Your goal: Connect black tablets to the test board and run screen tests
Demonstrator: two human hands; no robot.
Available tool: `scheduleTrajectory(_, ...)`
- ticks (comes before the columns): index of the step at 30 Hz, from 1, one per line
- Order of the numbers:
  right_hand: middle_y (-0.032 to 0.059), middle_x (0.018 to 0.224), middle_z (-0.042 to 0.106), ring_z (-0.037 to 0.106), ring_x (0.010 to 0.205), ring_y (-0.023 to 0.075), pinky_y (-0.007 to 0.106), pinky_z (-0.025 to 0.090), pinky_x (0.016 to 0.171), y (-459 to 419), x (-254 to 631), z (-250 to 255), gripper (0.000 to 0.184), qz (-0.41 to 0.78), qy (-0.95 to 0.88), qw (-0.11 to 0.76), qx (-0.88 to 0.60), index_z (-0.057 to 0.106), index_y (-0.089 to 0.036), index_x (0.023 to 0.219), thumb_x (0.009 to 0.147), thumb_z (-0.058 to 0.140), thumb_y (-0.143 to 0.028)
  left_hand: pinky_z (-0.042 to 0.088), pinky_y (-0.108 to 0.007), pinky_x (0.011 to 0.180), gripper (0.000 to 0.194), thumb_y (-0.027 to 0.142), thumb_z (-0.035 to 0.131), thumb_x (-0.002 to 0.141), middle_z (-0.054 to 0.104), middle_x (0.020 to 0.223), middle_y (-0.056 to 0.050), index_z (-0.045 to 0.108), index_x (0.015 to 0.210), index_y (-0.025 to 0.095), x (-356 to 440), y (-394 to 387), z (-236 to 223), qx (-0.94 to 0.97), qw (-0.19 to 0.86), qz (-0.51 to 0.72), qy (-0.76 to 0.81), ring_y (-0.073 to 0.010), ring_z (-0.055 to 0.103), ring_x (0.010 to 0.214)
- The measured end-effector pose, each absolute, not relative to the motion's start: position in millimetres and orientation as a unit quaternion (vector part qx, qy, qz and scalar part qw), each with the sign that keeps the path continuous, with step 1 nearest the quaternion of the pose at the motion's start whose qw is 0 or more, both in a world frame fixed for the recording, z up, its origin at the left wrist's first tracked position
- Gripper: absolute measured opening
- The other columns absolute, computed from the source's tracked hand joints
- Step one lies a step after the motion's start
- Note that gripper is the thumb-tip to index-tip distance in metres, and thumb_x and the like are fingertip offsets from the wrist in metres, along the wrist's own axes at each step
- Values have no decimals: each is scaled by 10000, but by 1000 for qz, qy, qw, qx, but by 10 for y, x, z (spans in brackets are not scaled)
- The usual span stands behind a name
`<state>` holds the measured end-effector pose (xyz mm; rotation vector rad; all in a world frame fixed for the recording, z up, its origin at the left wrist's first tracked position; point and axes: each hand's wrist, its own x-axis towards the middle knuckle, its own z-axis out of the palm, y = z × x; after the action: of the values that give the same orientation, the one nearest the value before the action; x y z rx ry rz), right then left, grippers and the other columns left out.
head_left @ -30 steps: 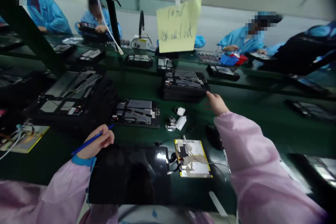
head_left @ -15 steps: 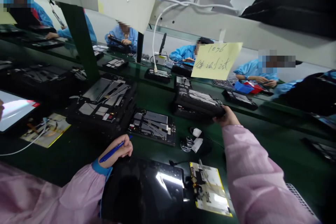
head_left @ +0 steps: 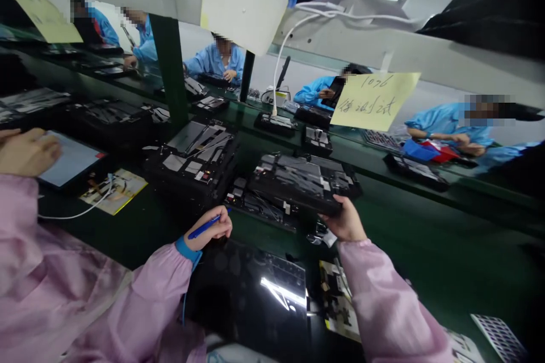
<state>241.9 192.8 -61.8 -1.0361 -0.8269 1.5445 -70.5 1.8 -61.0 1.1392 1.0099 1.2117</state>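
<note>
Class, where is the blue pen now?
In the head view, the blue pen is gripped in the left hand, just above the glossy black screen panel.

Yellow sticky note (head_left: 374,101) hangs on the pale overhead panel (head_left: 451,68), handwritten in dark ink, two lines. Top line reads "1076". Second line is four Chinese characters, the last two apparently 测试; the first two uncertain. Second yellow note (head_left: 46,18) at far left: no writing legible. Small labels on the black units (head_left: 298,181) along the worktop (head_left: 426,221): too small to read.
</note>
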Motion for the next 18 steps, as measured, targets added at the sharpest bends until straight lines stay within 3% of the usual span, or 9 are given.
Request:
scheduleTrajectory(7, -47, 803, 678, 639, 698, 157, 279, 529, 579, 1577, 1969, -726, 383, 667, -380, 460, -446, 586, -260, 948, 583, 678, -330, 173, -205, 447, 354, 364, 620, 794, 544, 606, 28, 314, 731, 199, -709, 28, -633, 479, 553, 518, 444, -47, 332, 458)
scheduleTrajectory(12, 25, 991, 690, 636, 961, 201, 337, 525, 802, 1444, 1992, -567, 459, 626, -426, 458, -465, 613, -230, 1010, 575, 731, -316, 212, -193, 441, 338, 364, 609, 785, 546, 611, 35, 320, 718, 201, -698, 29, -574, 480, 505, 525, 489, -52, 355, 452)
scheduleTrajectory(15, 47, 1145, 649, 572, 1108, 187, 324, 458, 940, 1329, 2352, -429, 485, 551, -481, 491, -473, 618, -228, 1062, 601, 752, -296, 302, -205, 464, 323, 357, 609, 766, 550, 614, 31, 333, 695, 206, -696, -65, -544, 481, 418, 513, 575, -83, 439, 486)
scheduleTrajectory(18, 75, 1024, 678, 618, 964, 198, 365, 480, 888, 1074, 2888, -459, 338, 401, -599, 473, -507, 638, -195, 1006, 728, 664, -385, 405, -244, 578, 271, 343, 595, 771, 588, 680, 0, 385, 673, 203, -708, -247, -538, 496, 297, 468, 669, -129, 540, 613)
